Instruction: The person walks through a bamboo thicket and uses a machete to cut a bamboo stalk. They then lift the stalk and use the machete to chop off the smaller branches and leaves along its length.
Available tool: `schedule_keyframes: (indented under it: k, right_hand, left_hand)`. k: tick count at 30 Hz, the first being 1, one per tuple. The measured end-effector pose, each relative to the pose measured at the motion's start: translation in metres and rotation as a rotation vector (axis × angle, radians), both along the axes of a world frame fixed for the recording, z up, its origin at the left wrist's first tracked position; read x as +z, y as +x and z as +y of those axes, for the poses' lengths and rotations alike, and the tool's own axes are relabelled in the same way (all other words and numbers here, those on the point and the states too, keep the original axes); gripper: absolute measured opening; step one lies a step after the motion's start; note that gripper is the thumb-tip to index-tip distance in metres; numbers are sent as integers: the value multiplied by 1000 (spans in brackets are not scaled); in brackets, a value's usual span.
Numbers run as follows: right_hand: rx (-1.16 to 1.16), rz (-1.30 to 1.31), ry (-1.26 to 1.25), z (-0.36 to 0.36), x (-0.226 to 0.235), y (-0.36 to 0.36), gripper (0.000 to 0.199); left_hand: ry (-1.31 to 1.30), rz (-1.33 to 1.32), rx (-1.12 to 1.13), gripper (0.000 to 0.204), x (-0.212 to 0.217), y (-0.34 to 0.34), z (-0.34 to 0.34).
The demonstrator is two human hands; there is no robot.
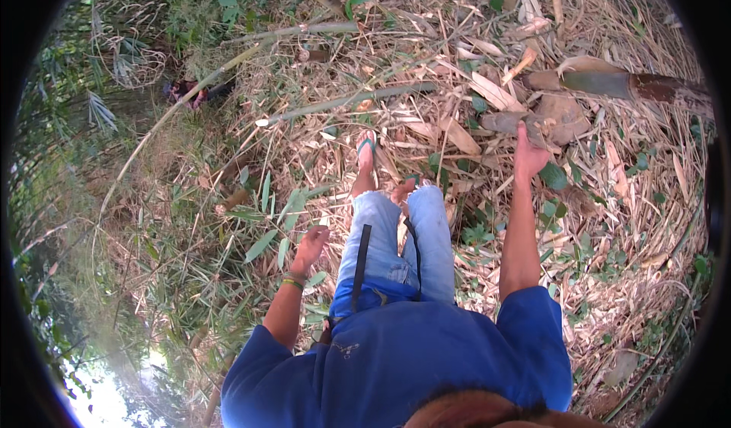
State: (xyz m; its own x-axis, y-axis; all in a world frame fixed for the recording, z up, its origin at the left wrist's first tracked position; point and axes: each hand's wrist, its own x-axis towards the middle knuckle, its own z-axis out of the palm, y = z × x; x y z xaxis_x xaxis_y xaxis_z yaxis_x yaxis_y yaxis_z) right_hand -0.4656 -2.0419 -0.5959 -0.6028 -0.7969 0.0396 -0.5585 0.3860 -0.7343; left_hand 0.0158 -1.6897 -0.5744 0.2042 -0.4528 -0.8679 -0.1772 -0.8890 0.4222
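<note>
My right hand (pixel 531 158) is stretched forward and closed. At its fingers is a broad, dull grey-brown blade (pixel 509 122), a machete by its look; the fist hides its handle. Just beyond lies a thick bamboo stem (pixel 598 85), green in the middle with brown sheaths. My left hand (pixel 311 245) hangs beside my left thigh with fingers loosely bent and apart, holding nothing. Bands circle that wrist. Leafy bamboo twigs (pixel 263 245) are close to it.
A thin, cut bamboo pole (pixel 350 100) lies ahead of my feet, which wear flip-flops (pixel 367 145). Another bent stalk (pixel 164 119) arches across the left. Dry sheaths and leaves (pixel 487 89) litter the ground. A dark and pinkish shape (pixel 196 93) sits far left, too unclear to name.
</note>
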Motion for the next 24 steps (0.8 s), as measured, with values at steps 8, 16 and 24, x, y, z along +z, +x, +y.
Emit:
schedule_keyframes:
  k: [8,16,24]
  right_hand:
    - [48,-205,-288,-6,-4,18,37]
    - [-105,-106,-194,-14,-22,24,57]
    - [-217,9,-201,-20,-34,36,74]
  left_hand:
    - [-9,65,-54,35,-62,60,-58]
    - [-283,-106,-349,32,-150,136,-201]
    - [-476,-132,-486,28,-324,186,-364]
